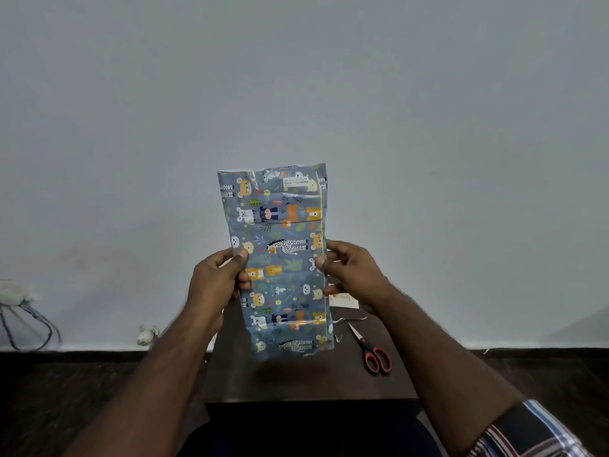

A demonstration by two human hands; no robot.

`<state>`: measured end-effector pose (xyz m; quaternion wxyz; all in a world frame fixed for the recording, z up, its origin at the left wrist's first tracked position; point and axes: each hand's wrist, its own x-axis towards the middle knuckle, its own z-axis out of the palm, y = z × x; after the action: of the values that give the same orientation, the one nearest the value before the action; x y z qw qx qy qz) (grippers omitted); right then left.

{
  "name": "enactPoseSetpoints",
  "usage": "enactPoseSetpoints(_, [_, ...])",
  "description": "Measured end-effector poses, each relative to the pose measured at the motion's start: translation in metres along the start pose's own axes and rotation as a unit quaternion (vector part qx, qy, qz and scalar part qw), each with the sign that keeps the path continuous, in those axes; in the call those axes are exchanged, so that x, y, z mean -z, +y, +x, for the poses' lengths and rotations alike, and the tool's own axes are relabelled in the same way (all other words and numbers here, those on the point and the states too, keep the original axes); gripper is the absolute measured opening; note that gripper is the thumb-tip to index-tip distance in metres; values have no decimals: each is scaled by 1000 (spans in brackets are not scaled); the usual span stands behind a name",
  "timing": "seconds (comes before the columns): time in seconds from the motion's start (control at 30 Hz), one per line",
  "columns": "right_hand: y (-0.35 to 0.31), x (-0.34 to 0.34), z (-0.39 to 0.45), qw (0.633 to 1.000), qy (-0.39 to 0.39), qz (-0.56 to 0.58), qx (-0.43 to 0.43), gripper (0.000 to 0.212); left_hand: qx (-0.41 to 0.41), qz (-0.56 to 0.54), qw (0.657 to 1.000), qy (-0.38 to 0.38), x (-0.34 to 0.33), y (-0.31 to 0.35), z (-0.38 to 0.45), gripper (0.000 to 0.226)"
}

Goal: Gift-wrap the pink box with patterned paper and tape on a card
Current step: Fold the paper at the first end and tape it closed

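Pinching the wrapped box (280,258) at its left edge, the left hand (214,285) held it upright above the small dark table (296,380). Open room lay on all sides. A pale label near the top carried writing too blurred to read. The right hand (352,275) pinched the right edge; a card (344,300) and red-handled scissors (374,354) lay beyond.
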<state>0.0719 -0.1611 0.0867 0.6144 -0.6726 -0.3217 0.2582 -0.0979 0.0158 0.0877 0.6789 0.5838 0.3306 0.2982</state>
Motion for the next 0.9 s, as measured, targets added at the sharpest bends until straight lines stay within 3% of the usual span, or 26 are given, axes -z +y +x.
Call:
enactPoseSetpoints(0.23, [15,7,2,998,6,51,-28,35,16,11,999,-35,3,-6,3,30])
enactPoseSetpoints(0.47, [24,6,-6,997,6,83,-10,31,-25,42,996,-73,14,0,4,27])
enactPoseSetpoints(0.67, [35,3,-17,998,38,-4,53,41,-66,34,992,-105,22,-15,-16,26])
enactPoseSetpoints(0.9, [80,-4,-55,991,43,-129,20,30,-75,157,975,-136,41,-59,-44,40])
